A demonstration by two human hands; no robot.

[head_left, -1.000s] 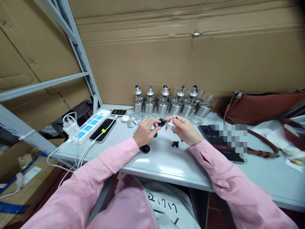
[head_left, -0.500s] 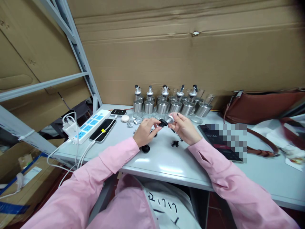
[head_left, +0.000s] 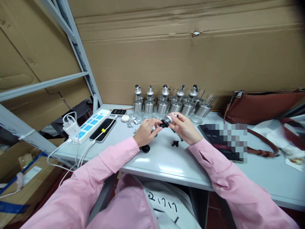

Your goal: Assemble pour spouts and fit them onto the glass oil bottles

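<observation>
My left hand pinches a small black plug by its fingertips. My right hand grips a silver metal cap and holds it against the black plug, just above the grey table. Both hands meet in front of a row of glass bottles with steel pourer tops. A loose black plug lies by my left wrist. Small black parts lie under my right wrist.
A white power strip with chargers, a black phone, a small black device and a white puck sit at the left. A dark tablet and a brown bag lie at the right. Cardboard stands behind.
My right hand has turned the silver cap and lifted it slightly toward the bottles, keeping it against the black plug. My left hand stays almost still.
</observation>
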